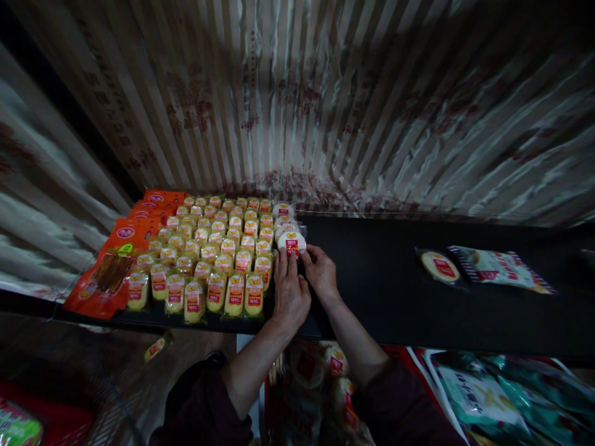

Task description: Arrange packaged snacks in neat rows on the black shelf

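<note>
A round white wrapped cake with a red label (292, 243) lies at the near end of a short row on the black shelf. My left hand (290, 291) touches its near left edge with fingertips extended. At its right edge is my right hand (320, 269), with thumb and fingers bent against the wrapper. Behind it, more round white wrapped cakes (283, 210) overlap toward the back. Just left stand several rows of small yellow wrapped cakes (235, 294) with red labels.
Orange snack pouches (111, 266) overlap at the shelf's left end. A round wrapped cake (440, 266) and a striped-edge packet (502, 267) lie to the right on the black shelf (372, 291). Below are a crate of green bags (483, 390) and a fallen yellow packet (155, 349).
</note>
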`<state>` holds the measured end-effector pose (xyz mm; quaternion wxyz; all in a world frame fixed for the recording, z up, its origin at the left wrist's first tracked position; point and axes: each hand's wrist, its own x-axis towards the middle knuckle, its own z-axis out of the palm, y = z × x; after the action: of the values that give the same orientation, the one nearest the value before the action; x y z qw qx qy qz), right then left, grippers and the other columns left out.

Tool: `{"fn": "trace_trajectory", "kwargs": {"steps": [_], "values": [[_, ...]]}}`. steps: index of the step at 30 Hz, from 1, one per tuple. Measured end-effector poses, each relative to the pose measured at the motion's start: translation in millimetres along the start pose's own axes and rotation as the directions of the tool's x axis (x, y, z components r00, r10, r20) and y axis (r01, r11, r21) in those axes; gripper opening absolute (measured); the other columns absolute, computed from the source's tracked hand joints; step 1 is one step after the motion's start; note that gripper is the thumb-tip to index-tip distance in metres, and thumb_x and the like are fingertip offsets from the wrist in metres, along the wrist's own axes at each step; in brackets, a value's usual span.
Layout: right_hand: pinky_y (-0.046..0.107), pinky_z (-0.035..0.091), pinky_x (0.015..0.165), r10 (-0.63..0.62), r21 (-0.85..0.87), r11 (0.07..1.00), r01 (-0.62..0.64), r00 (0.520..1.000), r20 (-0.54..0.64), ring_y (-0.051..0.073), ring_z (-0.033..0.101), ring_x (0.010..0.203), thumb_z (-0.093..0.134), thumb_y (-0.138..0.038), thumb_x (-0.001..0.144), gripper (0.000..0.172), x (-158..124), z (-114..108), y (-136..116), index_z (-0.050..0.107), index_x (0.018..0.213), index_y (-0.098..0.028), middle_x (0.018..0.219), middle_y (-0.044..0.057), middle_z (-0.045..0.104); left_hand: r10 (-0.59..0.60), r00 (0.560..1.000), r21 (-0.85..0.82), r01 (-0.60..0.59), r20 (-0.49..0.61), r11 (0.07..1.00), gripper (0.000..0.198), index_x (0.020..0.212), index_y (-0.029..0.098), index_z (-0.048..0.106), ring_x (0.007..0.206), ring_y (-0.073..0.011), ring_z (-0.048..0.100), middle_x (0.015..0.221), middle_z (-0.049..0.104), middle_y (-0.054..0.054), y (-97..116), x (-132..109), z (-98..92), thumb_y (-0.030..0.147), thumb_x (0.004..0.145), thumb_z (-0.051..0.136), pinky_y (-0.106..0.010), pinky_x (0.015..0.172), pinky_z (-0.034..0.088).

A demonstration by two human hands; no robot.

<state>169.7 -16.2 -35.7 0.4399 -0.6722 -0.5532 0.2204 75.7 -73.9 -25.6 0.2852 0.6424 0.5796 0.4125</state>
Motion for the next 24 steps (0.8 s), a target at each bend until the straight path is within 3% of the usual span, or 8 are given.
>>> {"fn": "trace_trajectory", "kwargs": {"steps": [5, 10, 13, 24], "values": [[0.036, 0.049, 0.079, -0.026, -0.08, 0.996, 0.026, 1.0, 0.005, 0.023, 0.064, 0.083, 0.049, -0.043, 0.082, 0.037, -1, -2, -7, 0.067, 0.1, -0.015, 0.095, 0.012, 0.07, 0.003, 1.0, -0.016, -0.003, 0.0, 1.0, 0.066, 0.142, 0.007, 0.034, 0.144, -0.0253, 0.008, 0.155, 0.018, -0.013, -2, 0, 2.7, 0.007, 0.076, 0.041, -0.045, 0.119, 0.012], [0.032, 0.047, 0.072, -0.017, -0.337, 0.941, 0.02, 1.0, 0.012, 0.021, 0.063, 0.082, 0.047, -0.042, 0.088, 0.034, -3, -7, -14, 0.065, 0.106, -0.02, 0.1, 0.009, 0.067, 0.017, 1.0, -0.028, -0.017, -0.009, 0.999, 0.067, 0.142, 0.011, 0.034, 0.144, -0.0252, 0.008, 0.154, 0.022, -0.011, -4, 1, 4.1, 0.007, 0.075, 0.042, -0.047, 0.119, 0.013], [0.031, 0.047, 0.069, -0.008, -0.409, 0.912, 0.012, 1.0, 0.011, 0.02, 0.063, 0.081, 0.048, -0.043, 0.088, 0.035, -4, -8, -17, 0.064, 0.11, -0.021, 0.103, 0.009, 0.064, 0.013, 1.0, -0.025, -0.013, 0.007, 1.0, 0.067, 0.142, 0.008, 0.033, 0.144, -0.0249, 0.008, 0.154, 0.024, -0.012, -3, 1, 3.4, 0.007, 0.075, 0.041, -0.047, 0.119, 0.014], [0.036, 0.048, 0.08, -0.057, -0.351, 0.934, 0.065, 0.998, 0.033, 0.024, 0.062, 0.096, 0.049, -0.045, 0.087, 0.045, -1, -6, -15, 0.058, 0.122, -0.018, 0.114, 0.012, 0.064, 0.02, 1.0, -0.004, -0.02, 0.018, 1.0, 0.067, 0.142, 0.004, 0.033, 0.144, -0.0258, 0.003, 0.153, 0.024, -0.015, 1, 1, 1.5, 0.004, 0.075, 0.038, -0.048, 0.119, 0.014]]}}
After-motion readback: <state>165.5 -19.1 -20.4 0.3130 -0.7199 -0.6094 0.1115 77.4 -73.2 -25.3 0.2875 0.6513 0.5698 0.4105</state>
